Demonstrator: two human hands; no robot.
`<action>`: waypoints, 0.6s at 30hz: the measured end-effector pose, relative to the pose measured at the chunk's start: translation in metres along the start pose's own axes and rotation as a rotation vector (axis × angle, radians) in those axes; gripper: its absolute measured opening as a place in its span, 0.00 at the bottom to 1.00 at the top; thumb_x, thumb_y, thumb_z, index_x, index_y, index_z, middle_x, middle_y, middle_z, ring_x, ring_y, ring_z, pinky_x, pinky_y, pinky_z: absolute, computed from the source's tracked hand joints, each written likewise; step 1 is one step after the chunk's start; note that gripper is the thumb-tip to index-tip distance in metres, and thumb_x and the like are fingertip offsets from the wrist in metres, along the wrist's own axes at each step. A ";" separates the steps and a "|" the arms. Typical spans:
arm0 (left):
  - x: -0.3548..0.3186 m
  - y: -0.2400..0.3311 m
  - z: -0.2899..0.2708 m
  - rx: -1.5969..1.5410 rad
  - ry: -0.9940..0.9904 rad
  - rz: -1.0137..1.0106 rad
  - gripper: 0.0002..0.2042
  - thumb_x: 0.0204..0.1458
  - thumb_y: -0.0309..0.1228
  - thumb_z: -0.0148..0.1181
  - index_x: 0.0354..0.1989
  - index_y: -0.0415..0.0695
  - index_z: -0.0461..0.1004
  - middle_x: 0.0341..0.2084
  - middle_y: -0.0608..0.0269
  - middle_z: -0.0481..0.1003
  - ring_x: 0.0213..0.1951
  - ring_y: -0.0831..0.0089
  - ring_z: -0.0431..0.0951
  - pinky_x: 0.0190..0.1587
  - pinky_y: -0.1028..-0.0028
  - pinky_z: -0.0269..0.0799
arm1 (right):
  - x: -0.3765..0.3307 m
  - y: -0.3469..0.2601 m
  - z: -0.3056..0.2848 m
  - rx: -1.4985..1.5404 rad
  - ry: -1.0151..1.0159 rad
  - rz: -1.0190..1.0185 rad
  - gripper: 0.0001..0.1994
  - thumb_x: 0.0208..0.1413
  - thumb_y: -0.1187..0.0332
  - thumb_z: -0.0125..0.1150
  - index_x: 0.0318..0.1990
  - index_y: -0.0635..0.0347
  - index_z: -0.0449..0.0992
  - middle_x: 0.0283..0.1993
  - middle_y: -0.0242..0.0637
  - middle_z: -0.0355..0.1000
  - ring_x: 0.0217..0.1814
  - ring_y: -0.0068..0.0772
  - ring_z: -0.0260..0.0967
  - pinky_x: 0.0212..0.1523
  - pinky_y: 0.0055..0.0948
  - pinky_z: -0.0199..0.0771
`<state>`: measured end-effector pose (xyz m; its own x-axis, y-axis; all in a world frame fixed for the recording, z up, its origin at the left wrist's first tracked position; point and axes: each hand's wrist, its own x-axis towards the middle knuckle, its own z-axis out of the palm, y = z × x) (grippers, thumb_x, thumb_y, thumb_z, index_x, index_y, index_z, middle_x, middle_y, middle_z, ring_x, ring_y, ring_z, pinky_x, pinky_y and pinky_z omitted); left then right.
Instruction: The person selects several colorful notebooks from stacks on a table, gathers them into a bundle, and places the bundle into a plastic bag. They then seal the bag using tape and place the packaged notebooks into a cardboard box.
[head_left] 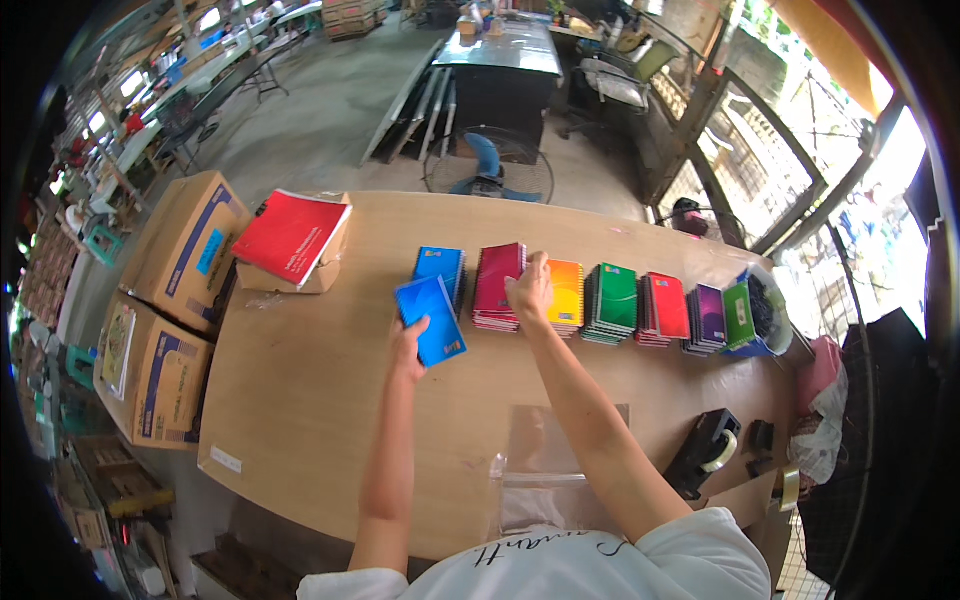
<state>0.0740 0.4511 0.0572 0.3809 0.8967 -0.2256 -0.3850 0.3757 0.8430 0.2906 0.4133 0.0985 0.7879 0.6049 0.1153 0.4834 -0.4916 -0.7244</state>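
Note:
My left hand point(408, 345) grips a blue spiral notebook point(432, 318) by its lower left side, tilted in front of a stack of blue notebooks point(440, 268). Further right, my right hand point(530, 290) is closed at the right edge of the top magenta notebook point(498, 275), thumb over its cover; the fingertips are partly hidden. That hand also overlaps the left side of the yellow notebook stack point(567, 290). Rightward in the row stand stacks of green notebooks point(612, 298), red notebooks point(666, 308) and purple notebooks point(709, 318).
A green notebook point(738, 316) leans by a bin point(772, 335) at the row's right end. Clear plastic bags point(540, 450) lie near me, with a tape dispenser point(705, 455) to their right. Large red notebooks point(293, 237) rest on a box; cartons point(180, 250) stand left.

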 end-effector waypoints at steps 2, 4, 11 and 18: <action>-0.019 -0.019 -0.001 -0.023 -0.039 -0.032 0.32 0.51 0.38 0.63 0.62 0.41 0.57 0.52 0.52 0.69 0.51 0.57 0.73 0.50 0.58 0.74 | 0.001 0.005 -0.008 0.171 0.061 -0.064 0.27 0.40 0.73 0.70 0.49 0.61 0.62 0.34 0.47 0.72 0.43 0.47 0.72 0.41 0.42 0.73; -0.028 -0.026 0.000 -0.237 -0.137 -0.084 0.35 0.51 0.43 0.63 0.63 0.41 0.55 0.55 0.52 0.68 0.53 0.57 0.71 0.51 0.58 0.73 | -0.017 -0.024 -0.041 0.386 -0.159 0.036 0.29 0.40 0.70 0.72 0.50 0.61 0.62 0.33 0.44 0.72 0.38 0.41 0.73 0.37 0.39 0.74; -0.020 -0.056 0.005 -0.367 -0.155 -0.175 0.25 0.55 0.39 0.58 0.58 0.41 0.62 0.50 0.56 0.72 0.49 0.64 0.75 0.49 0.61 0.75 | -0.032 0.007 -0.082 0.297 -0.175 -0.066 0.20 0.45 0.65 0.72 0.42 0.64 0.72 0.33 0.44 0.75 0.33 0.35 0.73 0.33 0.33 0.74; -0.035 -0.104 0.019 -0.367 -0.198 -0.374 0.23 0.51 0.31 0.61 0.56 0.44 0.64 0.48 0.58 0.73 0.47 0.66 0.76 0.46 0.61 0.76 | 0.043 0.093 -0.093 -0.230 -0.112 -0.053 0.14 0.44 0.62 0.68 0.30 0.65 0.76 0.34 0.51 0.75 0.41 0.48 0.75 0.42 0.42 0.74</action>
<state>0.1164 0.3764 -0.0131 0.6848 0.6389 -0.3506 -0.4473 0.7483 0.4899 0.4046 0.3352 0.0999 0.7179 0.6932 0.0639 0.6073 -0.5788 -0.5442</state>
